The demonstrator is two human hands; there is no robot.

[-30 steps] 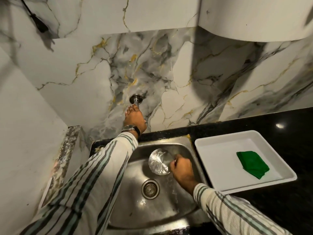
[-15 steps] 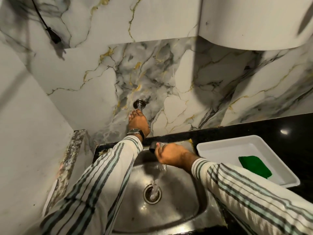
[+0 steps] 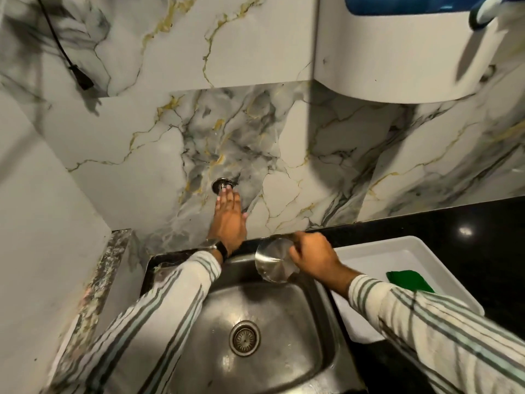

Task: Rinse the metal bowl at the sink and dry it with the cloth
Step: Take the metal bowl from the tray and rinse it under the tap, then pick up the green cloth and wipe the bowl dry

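My right hand (image 3: 311, 258) grips the small metal bowl (image 3: 272, 263) by its rim, tipped so its underside faces me, above the back right corner of the steel sink (image 3: 309, 336). My left hand (image 3: 229, 220) is flat against the marble wall with fingers straight, its fingertips touching the chrome tap fitting (image 3: 223, 184). No water runs. The folded green cloth (image 3: 409, 280) lies in the white tray (image 3: 377, 251) to the right of the sink, partly behind my right sleeve.
The drain strainer (image 3: 245, 337) sits in the middle of the basin. Black countertop (image 3: 468, 223) surrounds the tray. A white wall unit (image 3: 397, 52) hangs at the upper right, and a black cable with plug (image 3: 82, 79) dangles at the upper left.
The water stream has stopped. My left hand has opened flat below the tap fitting. My right hand has lifted the bowl and turned its underside toward me.
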